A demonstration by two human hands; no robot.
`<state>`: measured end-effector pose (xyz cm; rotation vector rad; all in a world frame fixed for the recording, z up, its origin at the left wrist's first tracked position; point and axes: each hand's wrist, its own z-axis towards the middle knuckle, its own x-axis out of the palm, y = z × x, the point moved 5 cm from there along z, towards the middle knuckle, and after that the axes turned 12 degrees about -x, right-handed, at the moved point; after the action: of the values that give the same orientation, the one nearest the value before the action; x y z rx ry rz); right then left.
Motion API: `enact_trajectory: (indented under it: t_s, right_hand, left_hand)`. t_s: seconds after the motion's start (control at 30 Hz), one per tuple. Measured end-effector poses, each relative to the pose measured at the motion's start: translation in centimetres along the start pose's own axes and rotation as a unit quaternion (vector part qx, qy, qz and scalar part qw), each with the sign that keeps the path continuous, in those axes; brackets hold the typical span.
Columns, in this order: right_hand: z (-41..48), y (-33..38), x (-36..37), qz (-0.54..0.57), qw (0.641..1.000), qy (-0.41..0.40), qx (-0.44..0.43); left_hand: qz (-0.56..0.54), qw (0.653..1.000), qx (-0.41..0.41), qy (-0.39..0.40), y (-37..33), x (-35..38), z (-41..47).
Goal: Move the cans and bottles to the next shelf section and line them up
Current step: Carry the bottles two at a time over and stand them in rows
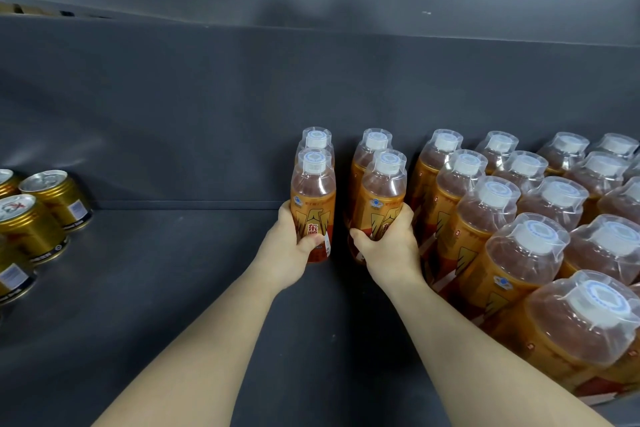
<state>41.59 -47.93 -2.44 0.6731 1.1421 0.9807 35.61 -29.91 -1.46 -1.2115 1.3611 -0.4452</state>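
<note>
Evidently building new rows, the left hand (289, 246) is wrapped around one orange drink bottle (313, 204) and the right hand (388, 241) around another (381, 198), both just left of the packed bottle block (540, 218); gold cans (45, 215) stand well further left.

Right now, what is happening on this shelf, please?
A person is arranging drinks on a dark shelf. The left hand grips one orange bottle, and the right hand grips another bottle; each has a second bottle right behind it. Both stand at the left edge of a large block of the same bottles, lined up in rows on the right. Gold cans stand far to the left, with bare shelf between.
</note>
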Motion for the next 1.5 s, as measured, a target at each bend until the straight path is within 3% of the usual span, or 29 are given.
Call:
enact_trajectory:
  t_s: [0.67, 0.83, 1.3, 1.5]
  right_hand:
    - [-1.0, 0.5, -0.7, -0.023, 0.998, 0.04, 0.053]
    - [-3.2, 0.8, -1.3, -0.043, 0.997, 0.04, 0.054]
    - [-9.8, 3.4, -3.5, -0.16, 0.972, 0.174, -0.009]
    - [-14.0, 4.8, -5.7, -0.217, 0.941, 0.249, -0.068]
  left_hand:
    - [0.038, 0.999, 0.0, 0.017, 0.1, -0.8, -0.3]
    - [0.091, 0.996, -0.008, -0.001, 1.4, -1.1, -2.0]
    - [0.241, 0.969, 0.047, -0.018, 2.2, -0.9, -8.4]
    - [0.273, 0.96, 0.052, -0.019, 2.2, 0.5, -13.2]
